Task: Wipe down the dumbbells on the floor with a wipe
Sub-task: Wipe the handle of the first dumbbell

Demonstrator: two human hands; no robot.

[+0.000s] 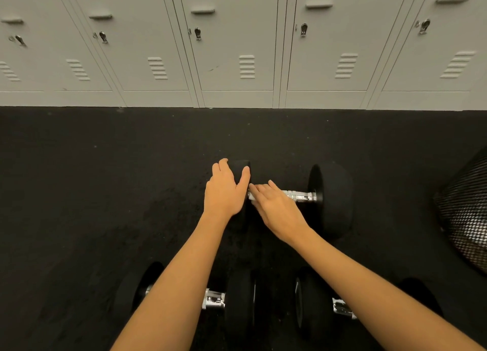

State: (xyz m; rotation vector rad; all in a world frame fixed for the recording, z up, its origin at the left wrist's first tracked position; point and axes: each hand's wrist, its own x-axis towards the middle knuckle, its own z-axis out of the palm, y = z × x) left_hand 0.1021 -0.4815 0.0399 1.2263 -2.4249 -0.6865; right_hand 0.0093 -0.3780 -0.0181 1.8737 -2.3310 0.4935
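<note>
Three black dumbbells with chrome handles lie on the dark rubber floor. My left hand (pixel 226 190) cups the left head of the far dumbbell (pixel 332 198), fingers over its top and thumb on its inner face. On that dumbbell's handle, at the left end, my right hand (pixel 274 206) holds a small white wipe (pixel 251 196), which shows only as a sliver under my fingertips. Closer to me lie the near left dumbbell (pixel 238 306) and the near right dumbbell (pixel 308 306), both partly hidden by my forearms.
A row of grey lockers (pixel 237 47) stands along the far edge of the floor. A black wire-mesh bin (pixel 465 219) sits at the right, close to the far dumbbell's right head. Bare black floor (pixel 92 192) spreads to the left.
</note>
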